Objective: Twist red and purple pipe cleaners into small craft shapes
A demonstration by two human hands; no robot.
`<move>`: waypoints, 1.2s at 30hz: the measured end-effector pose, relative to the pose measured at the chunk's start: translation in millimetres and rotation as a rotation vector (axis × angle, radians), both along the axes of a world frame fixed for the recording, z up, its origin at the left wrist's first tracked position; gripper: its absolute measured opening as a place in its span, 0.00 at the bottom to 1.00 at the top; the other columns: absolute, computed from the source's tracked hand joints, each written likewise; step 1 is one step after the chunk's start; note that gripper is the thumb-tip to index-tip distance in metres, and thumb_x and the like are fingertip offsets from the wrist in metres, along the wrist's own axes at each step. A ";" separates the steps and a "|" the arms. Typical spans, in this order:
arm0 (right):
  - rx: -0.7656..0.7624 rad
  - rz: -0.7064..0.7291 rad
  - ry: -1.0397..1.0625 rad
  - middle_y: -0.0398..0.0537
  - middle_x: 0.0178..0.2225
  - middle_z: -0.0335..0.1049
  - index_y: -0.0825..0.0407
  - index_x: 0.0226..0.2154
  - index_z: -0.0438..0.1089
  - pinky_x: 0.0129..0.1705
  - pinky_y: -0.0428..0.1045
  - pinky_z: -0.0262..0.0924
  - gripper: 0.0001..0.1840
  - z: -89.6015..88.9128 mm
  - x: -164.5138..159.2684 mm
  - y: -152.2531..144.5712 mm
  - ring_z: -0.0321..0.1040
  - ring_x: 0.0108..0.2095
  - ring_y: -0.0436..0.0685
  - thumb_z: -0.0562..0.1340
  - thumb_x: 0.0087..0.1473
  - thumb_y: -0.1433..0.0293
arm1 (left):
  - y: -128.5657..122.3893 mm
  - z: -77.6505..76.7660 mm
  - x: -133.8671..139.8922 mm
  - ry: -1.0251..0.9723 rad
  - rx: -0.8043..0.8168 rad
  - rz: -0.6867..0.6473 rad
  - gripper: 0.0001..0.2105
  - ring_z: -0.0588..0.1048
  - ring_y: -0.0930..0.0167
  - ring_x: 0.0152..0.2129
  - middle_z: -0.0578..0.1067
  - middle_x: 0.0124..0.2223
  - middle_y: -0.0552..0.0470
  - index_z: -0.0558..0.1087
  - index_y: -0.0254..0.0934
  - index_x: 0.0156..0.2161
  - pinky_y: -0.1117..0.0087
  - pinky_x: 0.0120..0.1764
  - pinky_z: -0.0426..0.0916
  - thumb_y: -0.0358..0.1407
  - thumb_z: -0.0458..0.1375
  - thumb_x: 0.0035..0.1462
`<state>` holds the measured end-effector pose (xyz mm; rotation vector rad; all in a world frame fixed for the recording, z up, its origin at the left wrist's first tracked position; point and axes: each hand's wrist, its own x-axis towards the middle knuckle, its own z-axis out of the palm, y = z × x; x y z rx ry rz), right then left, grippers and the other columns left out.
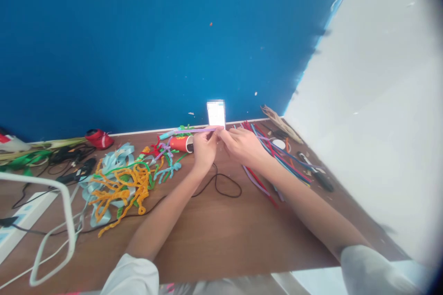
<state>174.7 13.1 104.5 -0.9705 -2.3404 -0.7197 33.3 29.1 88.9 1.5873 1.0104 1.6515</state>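
Observation:
A thin light-purple pipe cleaner (188,131) is pinched between both my hands above the far side of the table. My left hand (205,148) grips it with closed fingers, and its free length sticks out to the left. Touching fingertips with it, my right hand (241,144) is closed on the same pipe cleaner. Right behind the hands a phone (216,113) with a bright screen leans at the blue wall. Beside my left hand a red paper cup (180,144) lies on its side. Near my right forearm is a bundle of loose pipe cleaners (254,179) in red, blue and purple.
Twisted orange pipe cleaners (126,184) and light-blue ribbon (116,161) are heaped on the left. A white power strip (26,221) and a white metal frame (69,221) stand nearer left. A black cable (228,189) loops across the brown table (224,235). At right lies a black-handled tool (321,177).

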 end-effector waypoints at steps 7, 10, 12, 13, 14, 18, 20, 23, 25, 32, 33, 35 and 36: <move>-0.035 0.026 0.007 0.47 0.26 0.71 0.59 0.45 0.64 0.31 0.51 0.45 0.12 -1.2 -1.8 -1.7 0.63 0.28 0.55 0.50 0.60 0.78 | 0.7 -1.9 0.3 -0.045 -0.029 -0.028 0.13 0.72 0.72 0.24 0.76 0.26 0.52 0.79 0.32 0.31 0.73 0.31 0.66 0.41 0.60 0.56; -0.039 0.040 0.006 0.48 0.27 0.71 0.59 0.45 0.64 0.30 0.51 0.46 0.13 -1.1 -2.8 -2.8 0.63 0.29 0.55 0.49 0.60 0.78 | -0.1 0.3 0.8 -0.080 -0.018 -0.055 0.11 0.73 0.72 0.26 0.77 0.29 0.51 0.78 0.32 0.33 0.72 0.33 0.66 0.41 0.61 0.55; -0.049 0.042 0.018 0.49 0.27 0.72 0.59 0.45 0.64 0.30 0.51 0.46 0.13 -1.1 -2.9 -2.8 0.64 0.29 0.55 0.49 0.60 0.78 | 0.3 2.1 0.4 -0.097 -0.023 -0.072 0.12 0.73 0.72 0.27 0.77 0.29 0.51 0.78 0.33 0.34 0.72 0.33 0.67 0.42 0.61 0.55; -0.060 0.034 0.033 0.49 0.27 0.72 0.58 0.44 0.64 0.30 0.50 0.46 0.12 -0.8 -2.7 -2.7 0.64 0.28 0.55 0.49 0.60 0.78 | 0.9 2.8 -0.2 -0.095 -0.027 -0.085 0.12 0.73 0.72 0.26 0.77 0.29 0.51 0.78 0.33 0.34 0.72 0.33 0.66 0.42 0.61 0.55; -0.076 0.024 0.051 0.49 0.27 0.72 0.58 0.44 0.64 0.30 0.50 0.46 0.12 -0.3 -2.2 -2.6 0.64 0.28 0.55 0.50 0.60 0.78 | 1.8 3.4 -1.0 -0.085 -0.035 -0.097 0.13 0.72 0.72 0.26 0.77 0.29 0.51 0.78 0.33 0.33 0.73 0.32 0.66 0.43 0.61 0.55; -0.178 -0.037 0.147 0.50 0.31 0.75 0.57 0.46 0.63 0.29 0.49 0.47 0.13 4.0 0.0 -4.1 0.68 0.29 0.55 0.51 0.59 0.76 | 5.6 4.9 -4.5 -0.039 -0.083 -0.099 0.17 0.70 0.72 0.24 0.75 0.25 0.51 0.78 0.33 0.30 0.73 0.29 0.65 0.47 0.59 0.57; -0.229 -0.062 0.202 0.50 0.32 0.76 0.56 0.48 0.62 0.29 0.48 0.47 0.14 6.1 0.3 -5.6 0.69 0.30 0.55 0.52 0.58 0.75 | 5.8 5.8 -5.0 -0.042 -0.098 -0.080 0.19 0.70 0.72 0.23 0.74 0.24 0.51 0.77 0.33 0.29 0.73 0.28 0.64 0.49 0.58 0.58; -0.257 -0.087 0.281 0.48 0.32 0.76 0.54 0.52 0.60 0.28 0.47 0.48 0.19 7.5 0.2 -6.8 0.70 0.30 0.56 0.53 0.58 0.74 | 3.5 7.9 -3.8 -0.061 -0.087 -0.068 0.19 0.70 0.73 0.23 0.74 0.25 0.52 0.76 0.33 0.27 0.74 0.27 0.64 0.49 0.58 0.58; -0.240 -0.112 0.318 0.48 0.32 0.77 0.54 0.55 0.60 0.28 0.47 0.48 0.21 7.9 0.6 -6.6 0.71 0.30 0.56 0.53 0.58 0.73 | 1.2 9.3 -2.2 -0.082 -0.074 -0.086 0.19 0.71 0.74 0.24 0.75 0.26 0.51 0.76 0.33 0.27 0.74 0.28 0.65 0.48 0.58 0.58; -0.175 -0.212 0.363 0.49 0.31 0.76 0.51 0.51 0.68 0.29 0.48 0.50 0.17 10.5 6.1 -4.6 0.70 0.30 0.57 0.51 0.62 0.70 | -1.5 8.7 0.2 -0.237 -0.124 -0.130 0.10 0.72 0.75 0.23 0.77 0.29 0.53 0.77 0.36 0.34 0.76 0.26 0.64 0.43 0.61 0.55; -0.168 -0.222 0.377 0.48 0.31 0.76 0.52 0.54 0.66 0.28 0.48 0.50 0.19 10.7 7.4 -3.9 0.70 0.29 0.57 0.52 0.61 0.70 | -2.0 8.1 0.7 -0.250 -0.133 -0.134 0.10 0.71 0.76 0.23 0.77 0.29 0.53 0.76 0.36 0.33 0.76 0.26 0.64 0.42 0.62 0.55; -0.153 -0.245 0.413 0.48 0.30 0.76 0.54 0.59 0.61 0.28 0.47 0.51 0.24 11.0 10.6 -1.9 0.70 0.28 0.56 0.51 0.61 0.70 | -4.4 7.2 2.9 -0.248 -0.161 -0.143 0.10 0.71 0.76 0.22 0.77 0.28 0.53 0.76 0.36 0.32 0.76 0.26 0.64 0.42 0.62 0.55; -0.148 -0.253 0.429 0.48 0.29 0.76 0.54 0.60 0.59 0.28 0.47 0.52 0.25 11.3 12.4 -0.7 0.70 0.28 0.56 0.51 0.61 0.70 | -6.2 6.9 4.6 -0.234 -0.180 -0.152 0.10 0.72 0.76 0.22 0.77 0.28 0.52 0.76 0.36 0.32 0.76 0.26 0.64 0.42 0.61 0.55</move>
